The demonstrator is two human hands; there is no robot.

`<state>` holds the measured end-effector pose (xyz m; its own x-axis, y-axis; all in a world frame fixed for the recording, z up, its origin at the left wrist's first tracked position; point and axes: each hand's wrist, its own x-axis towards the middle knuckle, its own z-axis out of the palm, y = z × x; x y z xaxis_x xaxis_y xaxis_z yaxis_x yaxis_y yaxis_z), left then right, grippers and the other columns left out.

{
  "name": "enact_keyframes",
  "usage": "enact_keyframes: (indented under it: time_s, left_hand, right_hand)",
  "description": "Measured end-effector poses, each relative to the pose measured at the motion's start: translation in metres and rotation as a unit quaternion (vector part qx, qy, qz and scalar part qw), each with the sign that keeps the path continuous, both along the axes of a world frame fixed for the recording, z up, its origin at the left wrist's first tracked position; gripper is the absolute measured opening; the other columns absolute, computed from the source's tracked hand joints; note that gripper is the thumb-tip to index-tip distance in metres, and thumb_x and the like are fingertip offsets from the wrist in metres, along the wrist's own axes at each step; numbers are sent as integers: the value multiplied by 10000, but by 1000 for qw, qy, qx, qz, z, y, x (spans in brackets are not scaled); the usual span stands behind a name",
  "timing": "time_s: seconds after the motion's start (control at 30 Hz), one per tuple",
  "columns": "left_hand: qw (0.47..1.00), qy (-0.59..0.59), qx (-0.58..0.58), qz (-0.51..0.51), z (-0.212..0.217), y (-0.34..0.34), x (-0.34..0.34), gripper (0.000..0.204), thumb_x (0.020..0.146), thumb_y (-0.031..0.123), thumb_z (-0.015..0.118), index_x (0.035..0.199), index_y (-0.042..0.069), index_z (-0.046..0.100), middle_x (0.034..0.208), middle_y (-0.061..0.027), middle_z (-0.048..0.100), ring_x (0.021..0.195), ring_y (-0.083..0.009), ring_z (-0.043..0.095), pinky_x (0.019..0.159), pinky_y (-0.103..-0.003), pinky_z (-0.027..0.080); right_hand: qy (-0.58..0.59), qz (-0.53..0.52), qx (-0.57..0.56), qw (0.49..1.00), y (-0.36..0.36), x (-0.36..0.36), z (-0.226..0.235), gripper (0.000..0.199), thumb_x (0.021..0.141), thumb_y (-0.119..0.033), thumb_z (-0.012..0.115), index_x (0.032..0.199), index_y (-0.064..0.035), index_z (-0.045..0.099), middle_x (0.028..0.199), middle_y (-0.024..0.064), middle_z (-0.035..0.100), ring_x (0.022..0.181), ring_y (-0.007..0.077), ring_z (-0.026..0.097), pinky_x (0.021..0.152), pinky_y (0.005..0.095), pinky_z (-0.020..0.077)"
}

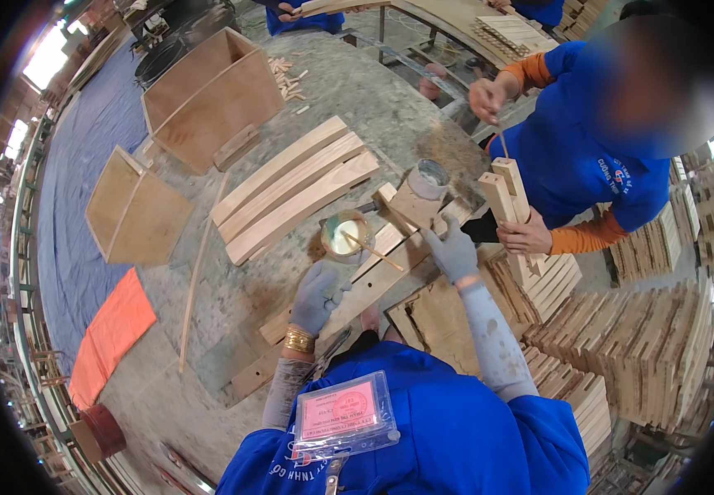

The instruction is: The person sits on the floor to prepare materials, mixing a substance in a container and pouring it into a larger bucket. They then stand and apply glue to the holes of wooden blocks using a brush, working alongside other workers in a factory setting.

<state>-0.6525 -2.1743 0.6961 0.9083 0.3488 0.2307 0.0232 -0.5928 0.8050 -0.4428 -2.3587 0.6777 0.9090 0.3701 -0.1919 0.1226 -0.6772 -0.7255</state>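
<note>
A pale wooden rail (370, 288) with small dark holes lies slantwise before me, a second strip along its far side. My left hand (317, 299), in a grey glove, is closed with fingers curled at the rail's edge. My right hand (453, 250), also gloved, has its fingers bent around the rail's right end; the palm side is hidden. Between them, just beyond the rail, stands a bowl (334, 247) of white, glue-like liquid. A thin wooden stick (383, 256) rests in it and leans over its rim. A can (430, 177) sits on a wood block near my right hand.
Several curved slats (291, 186) lie beyond the bowl. Wooden boxes (208, 103) and a pile of dowels (289, 81) are farther back. An orange cloth (113, 338) lies at left. A co-worker (576, 124) at right holds a jointed wooden piece (507, 206) and a thin stick. Wood stacks (638, 338) stand at right.
</note>
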Motion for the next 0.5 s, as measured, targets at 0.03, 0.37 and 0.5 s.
enact_keyframes:
  time_s: [0.03,0.37,0.5]
  left_hand:
    - [1000,13,-19,-8,7,-1,5,162,703,61,589,842,-1,535,866,-122,516,795,-283,548,672,-331,464]
    - [981,18,-184,62,-38,9,-2,235,721,75,606,932,-8,547,965,-166,539,848,-306,551,722,-332,469]
    - [994,12,-109,21,-11,8,5,190,762,27,563,946,-18,548,967,-133,541,823,-225,572,639,-274,471]
  right_hand:
    - [24,-45,28,998,1,15,-30,518,740,-212,643,1172,12,465,816,198,626,705,288,636,608,346,503]
    - [235,-208,308,898,36,23,-48,484,753,-154,671,1155,16,462,737,74,579,445,133,514,374,261,411]
    - [344,-162,391,838,11,36,-47,329,798,-86,610,1108,-13,527,733,16,562,487,87,490,434,229,416]
